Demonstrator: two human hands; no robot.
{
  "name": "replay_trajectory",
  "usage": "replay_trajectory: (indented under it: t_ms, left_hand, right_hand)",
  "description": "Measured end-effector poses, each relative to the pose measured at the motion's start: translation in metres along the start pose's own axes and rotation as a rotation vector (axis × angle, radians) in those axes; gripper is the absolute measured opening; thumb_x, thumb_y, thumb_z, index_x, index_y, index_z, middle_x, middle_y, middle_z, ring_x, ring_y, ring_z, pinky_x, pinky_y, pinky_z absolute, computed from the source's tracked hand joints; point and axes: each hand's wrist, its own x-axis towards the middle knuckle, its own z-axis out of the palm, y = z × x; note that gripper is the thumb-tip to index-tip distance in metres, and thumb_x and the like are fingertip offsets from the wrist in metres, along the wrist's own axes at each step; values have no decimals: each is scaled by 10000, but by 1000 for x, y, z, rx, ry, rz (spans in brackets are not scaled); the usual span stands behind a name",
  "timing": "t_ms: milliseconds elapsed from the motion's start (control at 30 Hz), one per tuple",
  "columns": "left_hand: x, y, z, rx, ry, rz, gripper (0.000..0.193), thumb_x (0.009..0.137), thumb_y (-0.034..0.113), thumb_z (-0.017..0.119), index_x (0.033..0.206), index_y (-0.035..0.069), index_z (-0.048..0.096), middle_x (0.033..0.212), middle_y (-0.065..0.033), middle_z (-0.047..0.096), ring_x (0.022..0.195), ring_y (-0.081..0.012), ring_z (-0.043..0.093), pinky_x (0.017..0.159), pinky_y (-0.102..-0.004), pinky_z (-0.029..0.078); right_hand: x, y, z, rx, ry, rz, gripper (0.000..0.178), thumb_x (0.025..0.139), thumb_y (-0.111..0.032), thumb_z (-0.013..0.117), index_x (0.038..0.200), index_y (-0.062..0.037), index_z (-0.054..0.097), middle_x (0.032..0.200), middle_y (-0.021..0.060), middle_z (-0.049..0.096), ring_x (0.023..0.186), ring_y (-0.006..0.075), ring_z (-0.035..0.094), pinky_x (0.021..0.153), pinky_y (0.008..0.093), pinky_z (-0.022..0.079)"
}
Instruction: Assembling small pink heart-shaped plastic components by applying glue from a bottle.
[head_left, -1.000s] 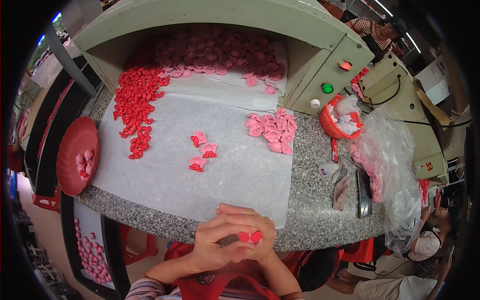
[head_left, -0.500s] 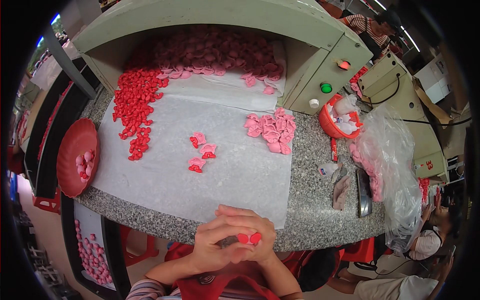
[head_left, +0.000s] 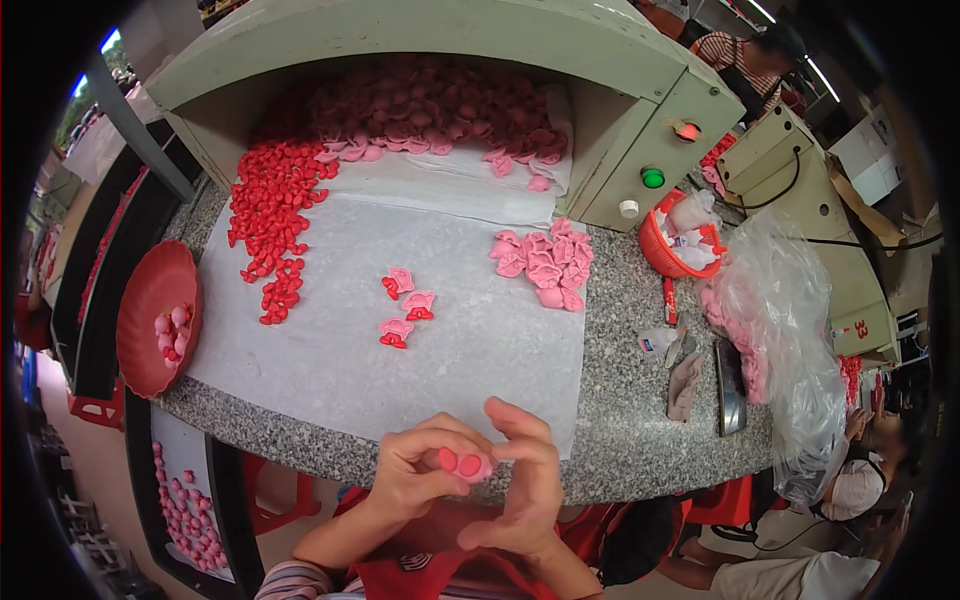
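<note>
My left hand (head_left: pixel 412 472) pinches a small pink molded piece with two round red parts (head_left: pixel 466 464) on it, held over the near edge of the table. Close beside it, my right hand (head_left: pixel 530 482) has its fingers spread and its palm turned toward the piece. Ahead on the white sheet (head_left: pixel 330 370) lie three small pink-and-red pieces (head_left: pixel 418 305). A cluster of pink cupped pieces (head_left: pixel 545 262) sits at the sheet's right, and a heap of small red pieces (head_left: pixel 268 215) spreads along its left.
A pale green machine (head_left: pixel 640 150) with an arched opening stands at the back, with many pink pieces inside. At left is a red fluted bowl (head_left: pixel 135 330). On the right are an orange basket (head_left: pixel 660 245), a phone (head_left: pixel 730 385), a grey cloth (head_left: pixel 684 388) and a clear plastic bag (head_left: pixel 790 330).
My hands were closed together around the piece. Now they have come apart: the left holds it, while the right has opened and moved slightly to the right.
</note>
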Motion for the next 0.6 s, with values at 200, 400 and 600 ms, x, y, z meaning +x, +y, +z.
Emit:
replay_trajectory:
  t_ms: [200, 400, 600]
  left_hand:
    - [-4, -3, -4, -63, 47, -4, 274, 666, 26, 722, 910, -33, 612, 963, -170, 573, 840, -242, 607, 731, -318, 505]
    - [-5, -2, -6, -37, 4, 41, 274, 659, -55, 701, 919, -60, 612, 994, -168, 571, 851, -212, 606, 719, -284, 512]
    - [-1, 0, -4, 47, -1, 70, 265, 670, -49, 699, 922, -48, 617, 991, -152, 576, 843, -183, 603, 705, -265, 509]
  right_hand:
    - [-7, -1, -1, 0, 22, 50, 288, 620, -12, 747, 829, -36, 550, 1181, 210, 444, 1121, 282, 443, 949, 387, 337]
    - [-5, -4, 1, -2, 51, 101, 228, 645, 3, 727, 792, -33, 556, 1141, 188, 488, 1078, 262, 466, 933, 380, 351]
    - [-3, 3, -4, -21, 24, 25, 197, 675, -11, 715, 787, -24, 555, 1061, 172, 558, 1021, 263, 497, 889, 373, 378]
